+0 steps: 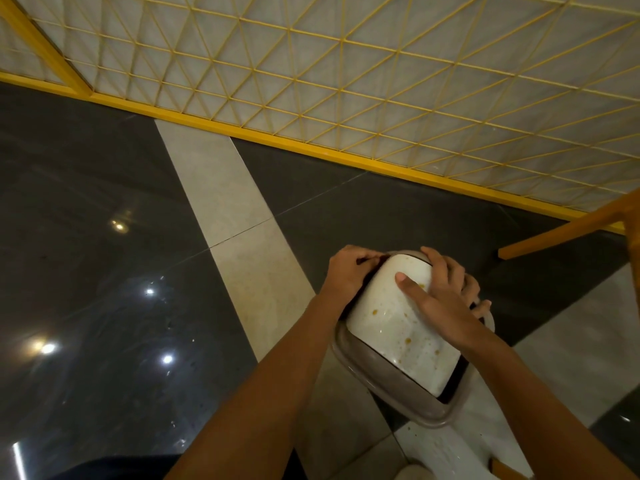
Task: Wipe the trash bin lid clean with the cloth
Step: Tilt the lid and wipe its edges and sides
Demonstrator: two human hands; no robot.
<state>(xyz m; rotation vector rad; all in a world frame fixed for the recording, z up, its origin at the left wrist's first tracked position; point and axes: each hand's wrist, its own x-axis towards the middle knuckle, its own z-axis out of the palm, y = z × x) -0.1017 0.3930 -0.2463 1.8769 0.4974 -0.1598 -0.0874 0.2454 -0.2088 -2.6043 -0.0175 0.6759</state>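
We look down on a white bin (446,448) standing on the floor (104,237), low and right of centre in the view. The lid (405,341) sits on top of it: a white flap (384,306) set inside a grey-brown frame (377,382). Brownish-yellow spots (375,311) and finer specks are scattered over the flap. A few more show on the bin's side just under the frame.

Both our hands are on the lid's far end. The left hand (349,271) grips the far left corner, its fingers curled over the frame's edge beside the dark gap next to the flap. The right hand (446,296) clasps the far right corner. Its thumb (407,284) lies straight and flat on the flap, pointing left, while its fingers bend over the frame's outer edge, their tips partly hidden. Both bare forearms reach in from the bottom of the view.

The floor is glossy dark tile, and lights are mirrored in it at the left. A pale strip (235,216) crosses it from the far side toward the bin. Along the far side stands a yellow lattice screen (346,64) over a pale panel, with a solid yellow rail at its foot. At the right edge an orange wooden bar (568,230) slants across beyond the bin.
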